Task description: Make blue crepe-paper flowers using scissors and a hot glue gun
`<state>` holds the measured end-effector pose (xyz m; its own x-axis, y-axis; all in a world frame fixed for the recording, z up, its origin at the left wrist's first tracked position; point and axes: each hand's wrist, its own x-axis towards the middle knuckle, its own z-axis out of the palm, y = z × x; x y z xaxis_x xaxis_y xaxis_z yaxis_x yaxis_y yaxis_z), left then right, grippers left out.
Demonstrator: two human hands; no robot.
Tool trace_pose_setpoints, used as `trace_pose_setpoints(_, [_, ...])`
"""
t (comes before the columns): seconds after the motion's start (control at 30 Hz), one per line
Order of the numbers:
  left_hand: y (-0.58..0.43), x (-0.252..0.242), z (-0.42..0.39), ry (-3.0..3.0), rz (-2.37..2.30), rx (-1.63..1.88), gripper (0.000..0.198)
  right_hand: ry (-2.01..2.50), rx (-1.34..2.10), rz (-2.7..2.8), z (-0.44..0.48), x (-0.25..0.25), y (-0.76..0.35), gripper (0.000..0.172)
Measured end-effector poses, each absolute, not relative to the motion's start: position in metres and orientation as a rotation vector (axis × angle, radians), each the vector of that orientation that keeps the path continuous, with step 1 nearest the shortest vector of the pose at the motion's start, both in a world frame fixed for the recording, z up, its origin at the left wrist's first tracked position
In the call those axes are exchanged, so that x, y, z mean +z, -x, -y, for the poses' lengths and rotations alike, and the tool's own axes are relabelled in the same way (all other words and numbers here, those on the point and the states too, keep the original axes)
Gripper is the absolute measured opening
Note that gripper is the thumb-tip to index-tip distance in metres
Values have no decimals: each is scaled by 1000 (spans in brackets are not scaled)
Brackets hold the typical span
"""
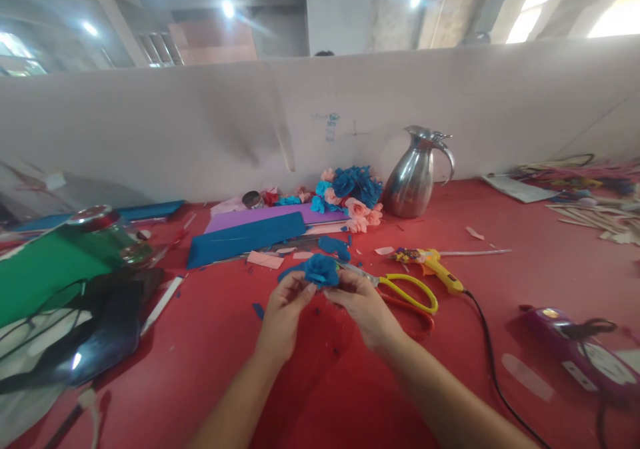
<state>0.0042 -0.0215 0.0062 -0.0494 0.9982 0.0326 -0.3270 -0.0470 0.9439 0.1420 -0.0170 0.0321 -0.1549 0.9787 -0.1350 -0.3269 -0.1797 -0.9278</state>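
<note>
A blue paper flower [321, 270] with curled petals is held up between both hands over the red table. My left hand [286, 306] pinches its left side with thumb and fingers. From the right, my right hand [364, 302] grips the flower's lower edge with closed fingers. Just beyond my right hand lie scissors [411, 292] with one yellow and one orange-red handle, their blades partly hidden by the hand. Blue paper pieces [334, 246] lie behind the flower.
A yellow glue gun [440, 269] with a black cord lies to the right. Finished pink and blue paper flowers [353, 192] and a steel jug [414, 176] stand by the partition. Blue sheets [245, 239], a glass jar [110, 236] and a purple power strip [575, 352] surround the work area.
</note>
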Motion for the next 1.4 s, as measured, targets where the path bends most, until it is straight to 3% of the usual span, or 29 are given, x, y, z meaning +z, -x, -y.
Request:
trace_pose_setpoints(0.37, [-11,7,27,-1079,-1066,1405,9,1015,1504,922,17,19,-136,21])
trace_pose_setpoints(0.73, [-11,9,24,-739,-1009,1399,13,1052,1383,1126,16,26,-138,19])
trace_pose_setpoints(1.4, [-10,8,24,-926,-1055,1431,13,1070,1272,1268,19,21,-135,12])
